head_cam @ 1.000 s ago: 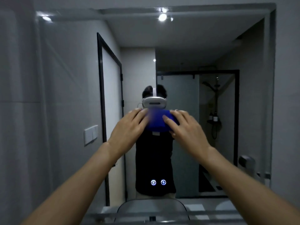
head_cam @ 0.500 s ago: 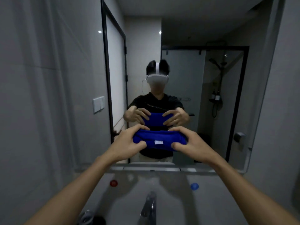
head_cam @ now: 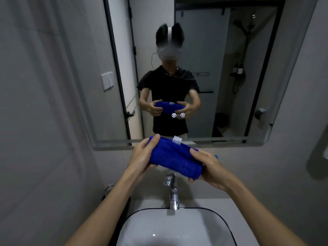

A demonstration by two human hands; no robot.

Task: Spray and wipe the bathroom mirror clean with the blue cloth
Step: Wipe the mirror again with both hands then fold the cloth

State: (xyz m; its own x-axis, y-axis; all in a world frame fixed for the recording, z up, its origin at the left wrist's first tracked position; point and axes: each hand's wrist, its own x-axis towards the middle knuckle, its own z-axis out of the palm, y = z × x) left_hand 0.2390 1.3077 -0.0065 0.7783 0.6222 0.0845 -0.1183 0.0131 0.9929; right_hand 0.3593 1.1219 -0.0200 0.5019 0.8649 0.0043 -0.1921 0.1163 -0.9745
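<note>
Head view shows the blue cloth [head_cam: 174, 158] now pulled off the mirror [head_cam: 213, 68], folded above the faucet [head_cam: 173, 192], left hand [head_cam: 142, 155] and right hand [head_cam: 211, 168] each with its grip curled round an end, suggesting wiping has paused.

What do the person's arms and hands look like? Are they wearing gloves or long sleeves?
No gloves and no long sleeves. The left hand and the right hand are bare, and both forearms are bare up to the bottom edge of the picture. No watch, ring or bracelet shows. In the mirror you can see short black sleeves that end above the elbows.
</note>
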